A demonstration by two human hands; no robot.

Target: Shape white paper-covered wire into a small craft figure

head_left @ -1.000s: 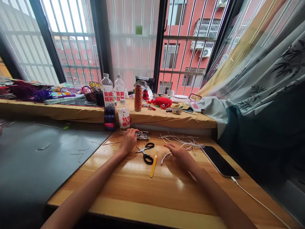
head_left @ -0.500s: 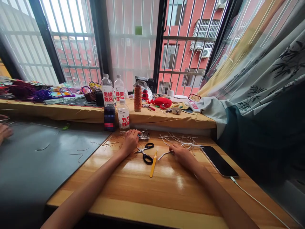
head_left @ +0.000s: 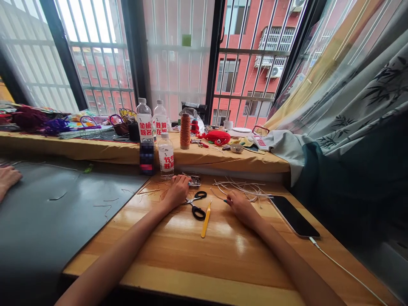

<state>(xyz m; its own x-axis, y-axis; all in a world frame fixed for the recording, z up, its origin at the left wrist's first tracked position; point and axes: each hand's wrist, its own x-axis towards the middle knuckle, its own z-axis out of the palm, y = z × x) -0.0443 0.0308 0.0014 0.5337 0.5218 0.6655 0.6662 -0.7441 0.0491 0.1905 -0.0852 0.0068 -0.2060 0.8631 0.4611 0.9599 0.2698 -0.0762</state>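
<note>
My left hand (head_left: 177, 191) is at the left end of a small clear case (head_left: 195, 181) with small bits in it; its fingers are curled together, and whatever lies under them is hidden. My right hand (head_left: 241, 207) is closed in a pinch just above the wooden table, on a thin cord (head_left: 217, 194) that runs out to the left from the fingertips. Behind that hand lies a loose heap of white cords (head_left: 244, 186). Scissors with black handles (head_left: 199, 212) rest partly opened beside my left wrist. Between my hands are yellow tweezers (head_left: 206, 221).
A phone (head_left: 296, 216) on a white cable lies at the right. Water bottles (head_left: 166, 157) and a dark bottle (head_left: 147, 157) stand behind my left hand. The raised ledge holds a brown thread spool (head_left: 185, 131) and a red plush (head_left: 217, 137). Another person's hand (head_left: 8, 178) rests at far left.
My left hand has shifted slightly right along the case. The cord at my right fingertips now points up and left; before, a white end pointed down and left. The other person's hand has come further into view.
</note>
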